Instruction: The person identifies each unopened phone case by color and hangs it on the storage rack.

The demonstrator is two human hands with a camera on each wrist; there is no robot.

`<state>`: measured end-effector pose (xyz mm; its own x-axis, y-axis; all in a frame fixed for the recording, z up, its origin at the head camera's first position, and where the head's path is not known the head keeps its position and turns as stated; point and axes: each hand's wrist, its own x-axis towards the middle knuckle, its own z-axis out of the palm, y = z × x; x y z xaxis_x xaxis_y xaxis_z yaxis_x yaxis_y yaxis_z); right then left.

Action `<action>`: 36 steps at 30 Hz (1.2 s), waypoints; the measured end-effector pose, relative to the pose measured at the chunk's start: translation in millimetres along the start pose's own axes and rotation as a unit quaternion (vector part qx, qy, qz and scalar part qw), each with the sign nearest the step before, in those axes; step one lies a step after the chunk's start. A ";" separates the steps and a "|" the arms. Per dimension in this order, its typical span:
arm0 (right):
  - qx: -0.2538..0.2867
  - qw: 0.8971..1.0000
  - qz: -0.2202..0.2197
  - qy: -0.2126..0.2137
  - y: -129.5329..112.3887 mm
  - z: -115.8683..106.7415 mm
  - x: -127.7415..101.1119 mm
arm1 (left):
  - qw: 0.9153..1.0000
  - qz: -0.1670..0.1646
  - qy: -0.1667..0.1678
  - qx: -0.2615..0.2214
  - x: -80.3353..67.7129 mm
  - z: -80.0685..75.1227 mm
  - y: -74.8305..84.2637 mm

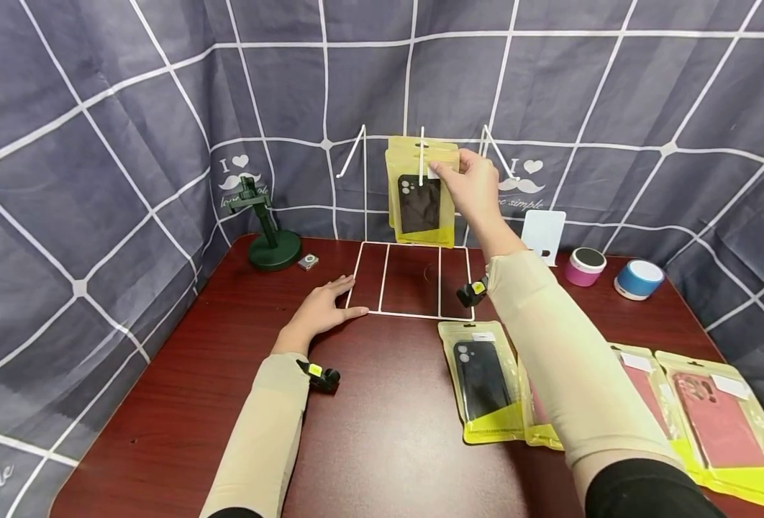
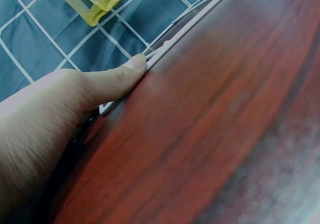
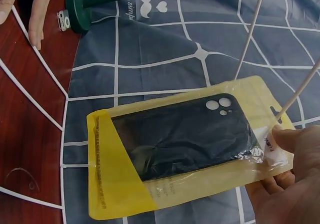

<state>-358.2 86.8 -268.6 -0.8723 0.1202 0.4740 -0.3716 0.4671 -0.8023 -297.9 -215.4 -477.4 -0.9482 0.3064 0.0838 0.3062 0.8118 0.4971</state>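
My right hand (image 1: 475, 188) pinches the top corner of a yellow pouch with a black phone case (image 1: 419, 208). The pouch is at the middle hook (image 1: 422, 160) of a white wire display rack (image 1: 408, 314); in the right wrist view the hook's wire meets the pouch's hanging slot beside my thumb. At least one more yellow pouch (image 1: 396, 144) shows behind it. On the rack's left front corner rests my left hand (image 1: 317, 313), fingers extended, and in the left wrist view its thumb (image 2: 117, 82) lies against the base wire.
On the table's right lie a pouch with a black case (image 1: 482, 381) and several with pink cases (image 1: 721, 424). Behind them stand a white card-like stand (image 1: 542, 232), a pink cylinder (image 1: 585, 267) and a blue one (image 1: 639, 280). A green stand (image 1: 275, 250) and small metallic object (image 1: 308, 262) sit left.
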 end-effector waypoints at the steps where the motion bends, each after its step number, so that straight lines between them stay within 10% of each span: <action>1: 0.000 1.000 0.003 0.000 0.5 -0.5 -0.3 | 1.000 0.000 0.000 0.001 0.1 -0.1 -0.3; 16: -0.058 0.987 -0.016 -0.146 78.7 -61.2 -72.3 | 1.000 0.005 0.003 0.002 1.5 1.7 -1.1; 30: -0.176 0.906 -0.089 -0.374 154.1 -98.0 -156.7 | 1.000 0.007 0.008 0.006 1.6 3.2 -2.5; 36: -0.179 0.894 -0.098 -0.400 162.0 -99.9 -162.1 | 1.000 0.008 0.008 0.005 0.9 3.2 -0.4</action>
<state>-245.2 230.5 -439.1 -0.8031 -0.5921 0.0666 -0.5411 0.6780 -0.4974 -298.7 -213.8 -480.3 -0.9446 0.3110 0.1046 0.3213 0.8120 0.4872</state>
